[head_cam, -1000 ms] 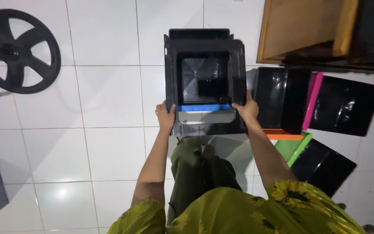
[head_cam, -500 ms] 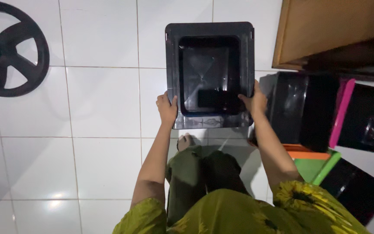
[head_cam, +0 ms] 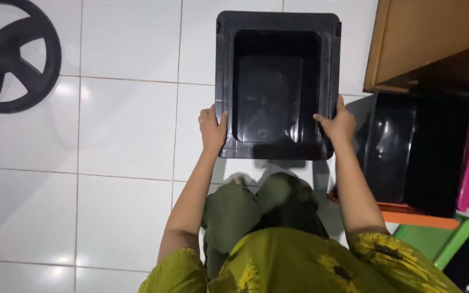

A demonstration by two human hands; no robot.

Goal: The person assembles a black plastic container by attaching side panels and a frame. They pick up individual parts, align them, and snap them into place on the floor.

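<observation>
Both hands, left (head_cam: 211, 130) and right (head_cam: 338, 127), grip the black bin (head_cam: 277, 87) by its rim, fingers closed, carrying it level.

The white tiled floor (head_cam: 120, 130) carries a black spoked wheel (head_cam: 12, 54), stacked coloured bins (head_cam: 424, 163) and a wooden cabinet (head_cam: 435, 38).

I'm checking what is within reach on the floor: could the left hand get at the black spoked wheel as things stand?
Probably not straight away. The left hand is clamped on the near left edge of the black bin, and the black spoked wheel lies far off to the left across bare white floor tiles. Nothing blocks the way, though.
</observation>
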